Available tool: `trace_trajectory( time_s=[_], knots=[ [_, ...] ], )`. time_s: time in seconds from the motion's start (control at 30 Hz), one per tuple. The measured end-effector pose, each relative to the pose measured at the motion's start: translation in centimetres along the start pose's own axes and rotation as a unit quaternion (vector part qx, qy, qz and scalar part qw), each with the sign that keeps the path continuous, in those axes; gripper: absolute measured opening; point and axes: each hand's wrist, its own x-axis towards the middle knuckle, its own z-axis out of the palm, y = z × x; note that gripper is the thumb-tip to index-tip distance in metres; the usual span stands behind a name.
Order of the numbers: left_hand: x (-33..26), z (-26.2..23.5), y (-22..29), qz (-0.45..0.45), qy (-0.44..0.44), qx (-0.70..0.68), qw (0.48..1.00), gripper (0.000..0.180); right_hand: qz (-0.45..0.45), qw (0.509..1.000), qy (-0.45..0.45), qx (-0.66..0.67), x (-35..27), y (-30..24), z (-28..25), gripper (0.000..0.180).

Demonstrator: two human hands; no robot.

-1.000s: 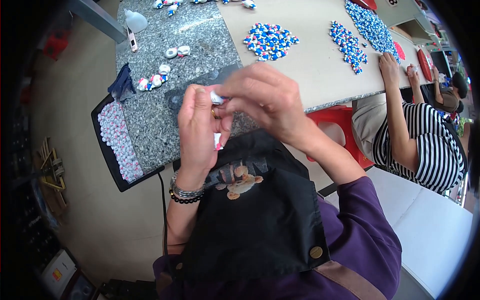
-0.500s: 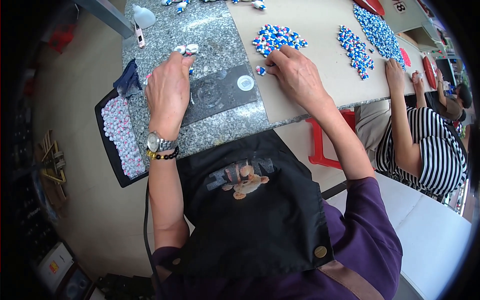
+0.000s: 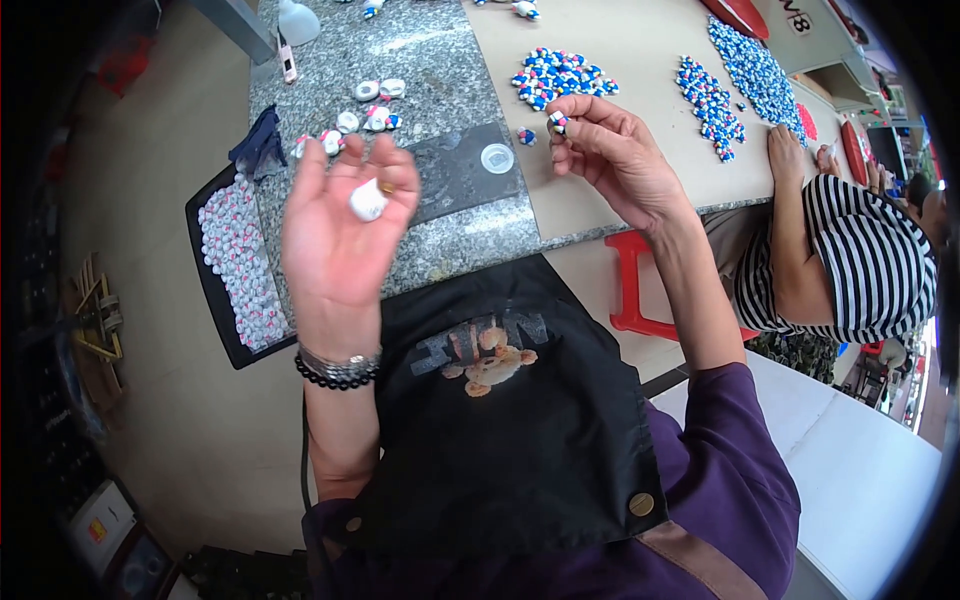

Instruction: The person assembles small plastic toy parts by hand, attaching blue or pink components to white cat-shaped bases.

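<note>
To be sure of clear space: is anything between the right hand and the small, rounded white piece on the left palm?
No object is visible between the right hand and the small, rounded white piece; only curled fingers of the left hand rise beside that piece, on its right.

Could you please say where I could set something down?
The beige tabletop lies bare between the near blue-and-white pile and the middle pile; the granite, between the dark plate and its front edge. The black tray is crowded with small white pieces.

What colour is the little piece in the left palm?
The little piece looks mostly white, best in the head view.
</note>
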Motion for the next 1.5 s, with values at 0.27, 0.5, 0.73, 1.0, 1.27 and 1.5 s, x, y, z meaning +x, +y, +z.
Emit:
trace_trajectory(
  time_s=[0.27,0.5,0.73,1.0,1.27,1.5],
  knots=[
    [-1.3,-1.1,-2.8,-0.014,0.0,0.046,0.999,0.028,0.015,0.992,-0.023,0.121,-0.5,-0.2,1.7,0.018],
    [-2.4,-2.7,-2.5,0.047,-0.019,0.202,0.978,0.032,-0.05,0.986,0.005,-0.161,0.5,-0.2,3.4,0.017],
    [-3.1,-3.4,-3.1,0.056,-0.055,0.195,0.978,0.037,-0.245,0.829,-0.024,-0.502,1.6,0.3,2.7,0.011],
    [-3.4,-2.5,-4.4,0.098,0.001,0.339,0.936,0.041,-0.353,0.642,-0.082,-0.676,2.4,0.6,3.9,0.01],
    [-2.7,-2.9,-5.0,0.125,0.024,0.368,0.921,0.031,-0.306,0.629,-0.087,-0.709,1.7,0.2,4.2,0.007],
    [-1.4,-3.0,-6.2,0.146,0.026,0.388,0.91,0.029,-0.113,0.922,0.039,-0.369,1.2,0.4,4.6,0.011]
  ],
)
